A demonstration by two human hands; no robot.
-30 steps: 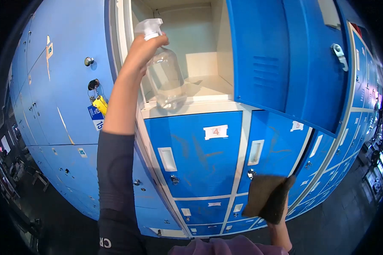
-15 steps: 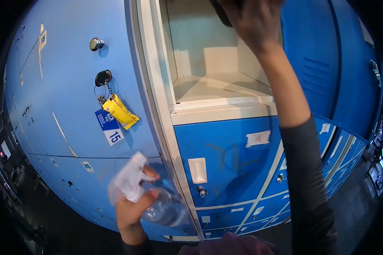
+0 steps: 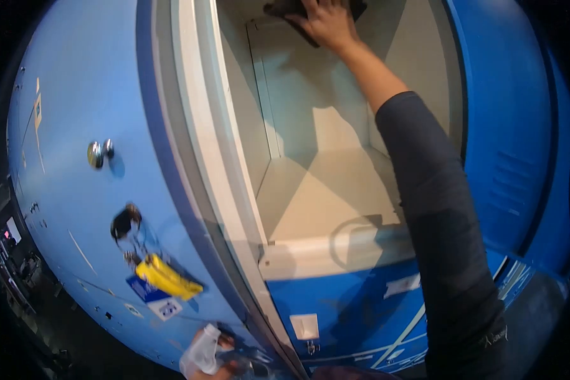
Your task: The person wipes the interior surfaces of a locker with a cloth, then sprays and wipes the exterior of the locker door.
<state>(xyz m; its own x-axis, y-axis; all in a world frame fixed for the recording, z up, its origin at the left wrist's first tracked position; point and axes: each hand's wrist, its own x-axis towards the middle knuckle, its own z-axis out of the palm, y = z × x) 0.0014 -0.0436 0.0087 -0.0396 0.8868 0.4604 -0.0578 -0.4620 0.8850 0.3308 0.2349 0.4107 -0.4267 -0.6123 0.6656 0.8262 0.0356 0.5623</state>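
My right hand (image 3: 329, 26) is inside the open locker compartment (image 3: 297, 209), high up near its back. It presses on a dark cloth (image 3: 284, 9), whose edges stick out on both sides of the fingers. Low in the view, my left hand (image 3: 223, 369) grips a spray bottle (image 3: 201, 349) with a white head and a clear body. Its lower part is cut off by the frame edge. The bottle is in front of the light blue doors, below a yellow key tag (image 3: 168, 277) hanging from a lock.
The open blue locker door (image 3: 513, 126) stands to the right. A closed blue door (image 3: 348, 316) with a white recessed handle (image 3: 305, 326) lies below the compartment. On the left, a round metal knob (image 3: 95, 154) juts from the light blue door (image 3: 76, 209).
The view has moved closer and tilted up, showing more of the compartment's inside. My right hand has gone deeper in with the cloth. My left hand and the bottle appear lower.
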